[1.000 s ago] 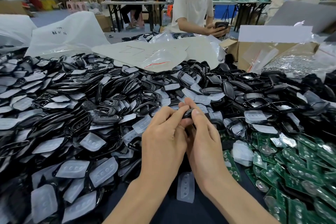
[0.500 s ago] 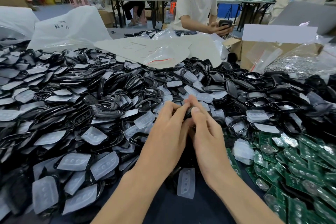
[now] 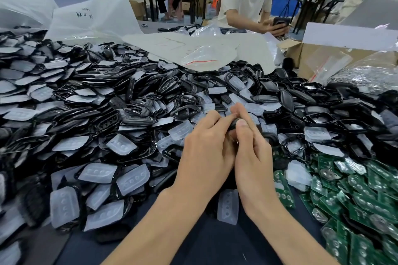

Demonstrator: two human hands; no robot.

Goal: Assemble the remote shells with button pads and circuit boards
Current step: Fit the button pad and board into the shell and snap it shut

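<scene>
shell-and-pad heap (image 3: pixel 97 114): 9 to 12 o'clock of the hands; black frames, translucent pads.
left hand (image 3: pixel 204 153): fingers curled, thumb and forefinger pinching remote shell (image 3: pixel 233 123) from its 9 o'clock side.
remote shell: between both thumbs, mostly hidden (contents not visible).
right hand (image 3: pixel 252 153): thumb pressed on top, fingers curled round it.
circuit boards (image 3: pixel 355 189): green heap at 4 o'clock.
technique: press evenly round the rim, thumbs opposed; feel for seating before release.

Black remote shell (image 3: pixel 233 124), perhaps closed, mostly hidden
</scene>
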